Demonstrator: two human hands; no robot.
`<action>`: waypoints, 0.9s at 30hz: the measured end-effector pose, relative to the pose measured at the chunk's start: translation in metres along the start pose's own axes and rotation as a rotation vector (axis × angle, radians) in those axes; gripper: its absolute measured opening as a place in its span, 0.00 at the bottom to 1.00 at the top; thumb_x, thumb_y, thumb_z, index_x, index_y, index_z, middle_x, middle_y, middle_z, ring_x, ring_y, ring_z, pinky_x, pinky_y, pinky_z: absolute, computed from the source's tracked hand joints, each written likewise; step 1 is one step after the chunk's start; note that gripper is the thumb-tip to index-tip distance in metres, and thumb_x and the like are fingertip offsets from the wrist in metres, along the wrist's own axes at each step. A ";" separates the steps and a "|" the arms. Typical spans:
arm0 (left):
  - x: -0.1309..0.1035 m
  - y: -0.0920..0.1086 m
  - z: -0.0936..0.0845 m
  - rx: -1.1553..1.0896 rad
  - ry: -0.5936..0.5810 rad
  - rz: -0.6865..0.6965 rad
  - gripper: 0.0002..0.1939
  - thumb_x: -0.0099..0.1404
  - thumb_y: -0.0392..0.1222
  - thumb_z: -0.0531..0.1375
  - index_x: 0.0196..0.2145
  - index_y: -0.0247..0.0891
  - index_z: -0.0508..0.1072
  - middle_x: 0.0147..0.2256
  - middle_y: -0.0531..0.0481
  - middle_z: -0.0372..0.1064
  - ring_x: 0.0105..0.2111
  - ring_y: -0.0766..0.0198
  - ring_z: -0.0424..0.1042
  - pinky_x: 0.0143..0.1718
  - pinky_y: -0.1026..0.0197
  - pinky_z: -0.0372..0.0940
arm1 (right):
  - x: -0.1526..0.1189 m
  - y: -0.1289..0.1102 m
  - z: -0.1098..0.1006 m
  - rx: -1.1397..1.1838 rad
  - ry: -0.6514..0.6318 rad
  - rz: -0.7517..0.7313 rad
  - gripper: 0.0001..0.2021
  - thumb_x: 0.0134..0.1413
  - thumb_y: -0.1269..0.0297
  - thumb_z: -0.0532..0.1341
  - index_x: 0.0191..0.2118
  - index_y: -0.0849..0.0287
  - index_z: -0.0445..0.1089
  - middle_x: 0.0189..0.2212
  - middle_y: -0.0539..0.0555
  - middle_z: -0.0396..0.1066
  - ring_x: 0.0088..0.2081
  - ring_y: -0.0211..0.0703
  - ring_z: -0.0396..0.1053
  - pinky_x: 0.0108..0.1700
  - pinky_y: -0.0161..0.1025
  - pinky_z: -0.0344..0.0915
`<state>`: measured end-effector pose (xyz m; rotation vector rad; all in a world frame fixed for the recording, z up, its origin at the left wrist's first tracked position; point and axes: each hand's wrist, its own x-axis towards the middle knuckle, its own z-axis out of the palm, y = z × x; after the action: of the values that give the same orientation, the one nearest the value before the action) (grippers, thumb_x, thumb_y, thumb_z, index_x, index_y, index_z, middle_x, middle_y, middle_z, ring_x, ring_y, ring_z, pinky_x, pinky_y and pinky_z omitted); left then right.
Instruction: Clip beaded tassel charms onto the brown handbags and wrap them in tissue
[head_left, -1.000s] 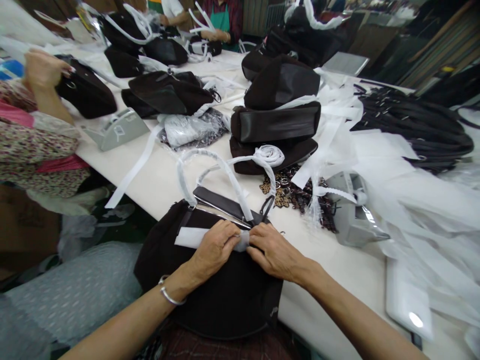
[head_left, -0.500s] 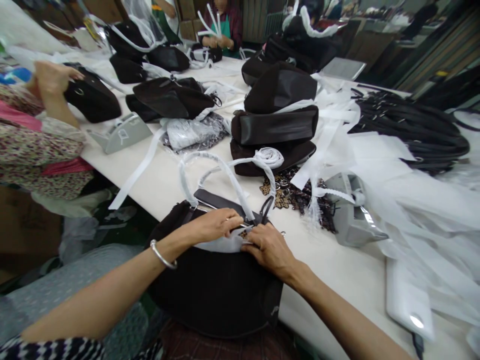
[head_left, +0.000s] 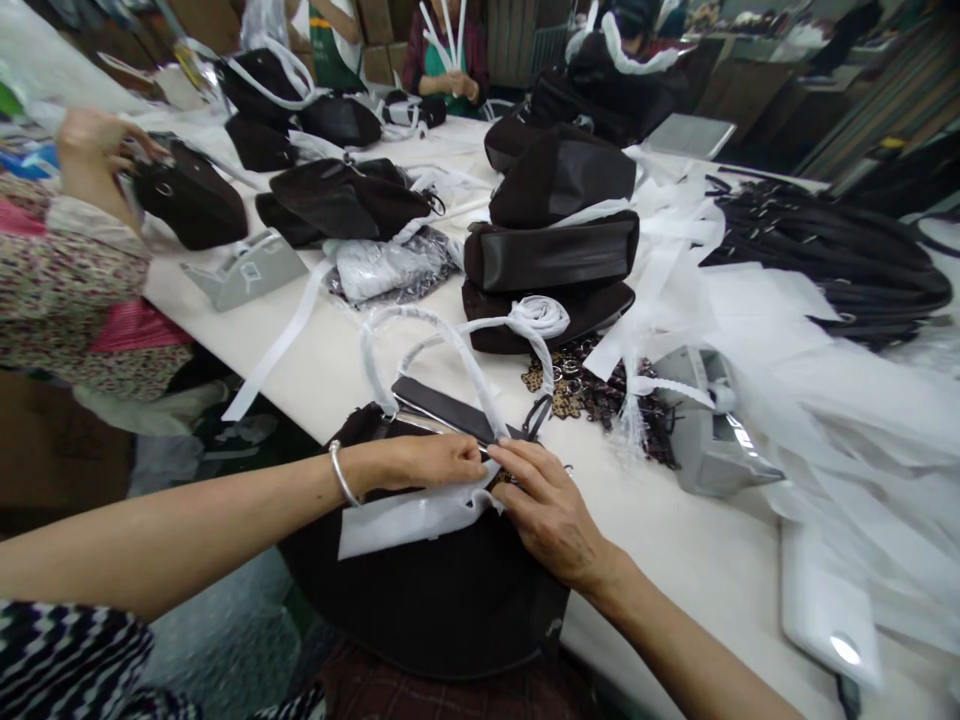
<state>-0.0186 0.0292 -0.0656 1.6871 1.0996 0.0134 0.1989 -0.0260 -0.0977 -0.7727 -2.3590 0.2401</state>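
Observation:
A black handbag leans at the table's near edge, its two handles wrapped in white and standing up. A strip of white wrapping lies across the bag's upper front. My left hand, below a silver bangle, is closed in a fist at the zipper; what its fingers pinch is hidden. My right hand is bent around the strip's right end at the base of the front handle, thumb and fingers closing on it. A bit of leopard-print charm shows beside the right fingers.
Black bags are stacked ahead. Leopard-print charms lie right of the handles, beside a grey tape dispenser. White strips, a white device and black straps fill the right. A co-worker's hand touches another bag at left.
The white strip now hangs out further left over the bag's front. My left hand has closed into a fist and sits slightly lower; the right fingers have stretched over the strip.

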 end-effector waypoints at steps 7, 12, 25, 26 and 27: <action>-0.013 -0.004 0.034 -0.021 0.138 0.069 0.12 0.65 0.45 0.54 0.38 0.36 0.73 0.33 0.51 0.72 0.33 0.62 0.69 0.34 0.64 0.60 | -0.008 0.003 0.002 0.129 -0.126 0.042 0.08 0.64 0.74 0.52 0.40 0.59 0.69 0.39 0.56 0.74 0.43 0.45 0.68 0.45 0.44 0.65; -0.023 -0.001 0.049 0.133 0.266 0.098 0.08 0.63 0.39 0.55 0.38 0.39 0.73 0.34 0.52 0.74 0.33 0.64 0.70 0.34 0.65 0.59 | -0.004 0.001 -0.001 0.102 -0.071 0.129 0.04 0.62 0.68 0.58 0.36 0.58 0.70 0.35 0.55 0.73 0.38 0.44 0.67 0.42 0.45 0.65; -0.025 0.000 0.051 0.022 0.249 0.079 0.11 0.63 0.46 0.58 0.40 0.37 0.71 0.33 0.51 0.72 0.32 0.63 0.68 0.33 0.65 0.60 | -0.013 0.005 -0.001 0.122 -0.023 -0.053 0.08 0.62 0.74 0.55 0.44 0.61 0.69 0.48 0.61 0.73 0.52 0.47 0.69 0.53 0.47 0.68; -0.024 0.001 0.047 -0.098 0.201 0.073 0.13 0.65 0.47 0.56 0.41 0.36 0.72 0.34 0.51 0.72 0.32 0.64 0.68 0.33 0.65 0.61 | -0.013 0.005 0.000 0.120 -0.012 -0.055 0.08 0.62 0.74 0.55 0.44 0.60 0.69 0.47 0.61 0.74 0.52 0.47 0.69 0.53 0.47 0.68; -0.024 0.002 0.043 -0.190 0.156 0.072 0.15 0.67 0.49 0.53 0.40 0.36 0.72 0.34 0.51 0.71 0.32 0.65 0.67 0.32 0.66 0.60 | -0.014 0.006 0.001 0.118 -0.006 -0.055 0.08 0.62 0.74 0.55 0.44 0.60 0.69 0.47 0.60 0.74 0.51 0.47 0.70 0.53 0.46 0.68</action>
<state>-0.0096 -0.0189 -0.0709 1.5736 1.1155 0.2908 0.2094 -0.0293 -0.1074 -0.6511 -2.3446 0.3559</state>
